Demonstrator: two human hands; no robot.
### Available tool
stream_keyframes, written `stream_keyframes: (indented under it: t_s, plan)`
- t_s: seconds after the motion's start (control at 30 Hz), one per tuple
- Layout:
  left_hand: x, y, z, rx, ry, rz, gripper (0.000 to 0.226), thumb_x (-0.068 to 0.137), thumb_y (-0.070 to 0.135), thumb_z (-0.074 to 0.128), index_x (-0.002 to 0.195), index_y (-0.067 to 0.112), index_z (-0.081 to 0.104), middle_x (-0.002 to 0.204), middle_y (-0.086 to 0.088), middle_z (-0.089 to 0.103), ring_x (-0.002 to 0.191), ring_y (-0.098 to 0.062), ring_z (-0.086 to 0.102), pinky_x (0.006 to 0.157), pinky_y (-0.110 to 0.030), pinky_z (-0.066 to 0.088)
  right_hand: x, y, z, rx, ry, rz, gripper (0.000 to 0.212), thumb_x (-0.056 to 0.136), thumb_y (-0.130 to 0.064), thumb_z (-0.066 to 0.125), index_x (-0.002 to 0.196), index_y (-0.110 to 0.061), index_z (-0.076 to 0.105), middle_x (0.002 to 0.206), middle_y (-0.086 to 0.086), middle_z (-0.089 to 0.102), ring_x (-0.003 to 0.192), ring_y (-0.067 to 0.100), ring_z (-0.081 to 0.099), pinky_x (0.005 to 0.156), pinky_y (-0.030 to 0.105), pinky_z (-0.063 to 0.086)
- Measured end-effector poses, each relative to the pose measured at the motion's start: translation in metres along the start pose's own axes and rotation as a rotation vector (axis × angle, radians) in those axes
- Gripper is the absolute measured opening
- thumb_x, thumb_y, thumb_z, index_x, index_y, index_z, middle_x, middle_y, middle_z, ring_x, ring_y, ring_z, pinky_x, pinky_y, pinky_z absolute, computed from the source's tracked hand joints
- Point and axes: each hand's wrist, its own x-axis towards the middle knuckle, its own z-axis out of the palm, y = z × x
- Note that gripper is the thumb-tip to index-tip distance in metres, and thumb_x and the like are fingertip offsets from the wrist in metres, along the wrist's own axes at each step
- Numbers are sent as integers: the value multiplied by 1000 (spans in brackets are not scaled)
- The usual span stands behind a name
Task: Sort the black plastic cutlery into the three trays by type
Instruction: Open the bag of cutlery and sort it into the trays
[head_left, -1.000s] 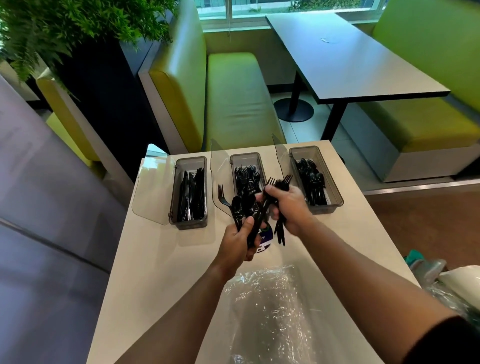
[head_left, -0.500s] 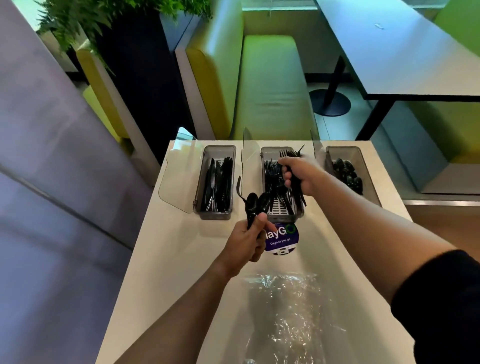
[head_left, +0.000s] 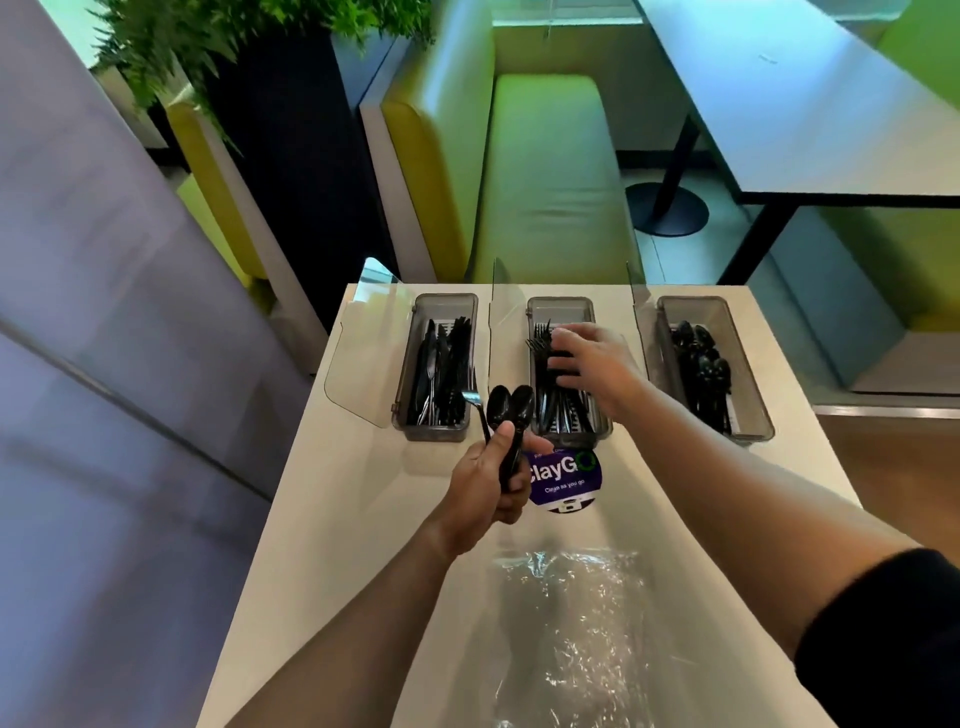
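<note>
Hands at the middle tray (head_left: 561, 302).
My left hand (head_left: 491, 475) grips two spoons (head_left: 501, 405) and a fork (head_left: 470, 398); my right hand (head_left: 592, 358), fingers spread, rests on the tray's forks (head_left: 540, 344).

Bright, soft light. Glare sparkles on the plastic wrap (head_left: 571, 639) at the table's (head_left: 363, 519) near edge. The right hand (head_left: 587, 358) and the wall (head_left: 104, 364) are motion-blurred, and wide-angle distortion bends the picture's edges.
</note>
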Motion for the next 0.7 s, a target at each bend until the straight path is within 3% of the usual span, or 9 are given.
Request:
stream_keyframes:
  t_s: [0.13,0.27,0.37,0.43,0.5,0.6,0.7]
  plan:
    - [1,8,11,9,-15,14,48,108,42,35,119,6,64,64,-1,40,53,-13,27,52,-28,18,-41,3,3,96,-119,-68,26,98,-35,64,113,-14,68,108,14,73,85,21,70,69,32,58]
    - [2,14,26,37,-47,33,40,108,38,38,105,7,61,67,-4,48,53,-13,34,50,-27,24,-76,12,-4,63,-226,-17,38,91,-45,71,109,-11,70,98,16,76,84,31,72,83,44,57]
    - [4,16,37,55,-73,31,40,109,37,37,93,4,53,66,-6,49,50,-14,34,45,-23,26,-92,17,-12,53,-317,7,32,92,-38,71,95,-6,65,79,15,71,61,26,63,66,38,53]
    - [3,16,46,63,-103,1,38,109,35,37,86,6,48,67,-8,49,49,-14,35,44,-22,26,-99,19,-17,115,-335,42,26,96,-30,67,96,-4,66,76,10,69,52,22,59,56,32,49]
    - [2,15,54,72,-131,-32,33,109,33,39,90,7,48,68,-8,51,49,-15,37,45,-23,25,-102,21,-23,181,-315,68,20,98,-23,65,95,-3,69,80,11,70,58,20,64,55,29,50]
    - [0,12,62,103,-151,-33,34,109,36,38,97,7,51,67,-6,51,49,-15,40,48,-26,24,-101,25,-32,247,-255,85,18,100,-19,61,99,-4,71,96,16,73,85,26,70,73,33,55]
    - [0,8,65,140,-114,6,38,109,38,36,104,7,57,65,-5,50,48,-14,38,48,-24,24,-98,30,-40,321,-199,93,18,101,-20,59,100,-5,68,99,20,76,92,37,63,76,36,55]
